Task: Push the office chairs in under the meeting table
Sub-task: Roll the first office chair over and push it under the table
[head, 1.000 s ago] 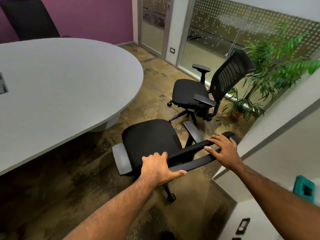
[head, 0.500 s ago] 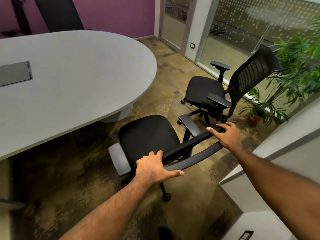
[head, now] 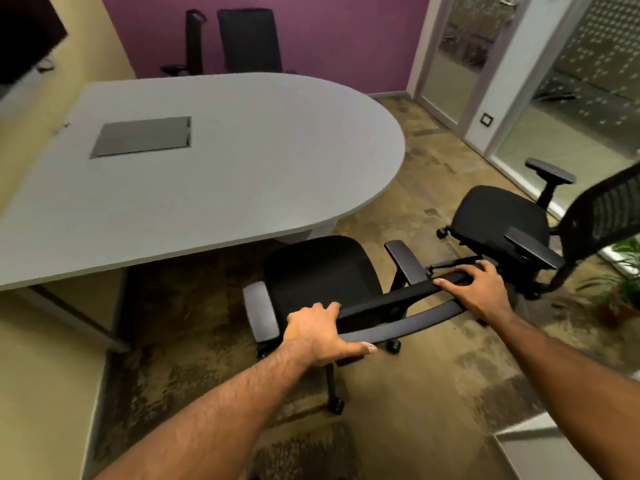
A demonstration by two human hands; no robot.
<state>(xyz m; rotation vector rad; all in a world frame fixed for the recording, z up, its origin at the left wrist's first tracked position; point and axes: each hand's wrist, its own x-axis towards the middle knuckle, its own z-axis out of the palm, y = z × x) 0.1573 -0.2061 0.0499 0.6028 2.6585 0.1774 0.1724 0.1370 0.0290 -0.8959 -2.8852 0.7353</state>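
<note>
The grey table (head: pixel 242 161) fills the middle of the room. The chair (head: pixel 322 271) in hand stands just off its long near edge, seat facing the table but not yet under it. A second chair (head: pixel 498 216) waits well apart on the right. The left hand (head: pixel 318 332) wraps one end of the backrest (head: pixel 415 322), thumb along its rear edge. The right hand (head: pixel 481 292) curls its fingers over the other end. An even push from both should roll it straight, slowing in case the armrests meet the table edge.
</note>
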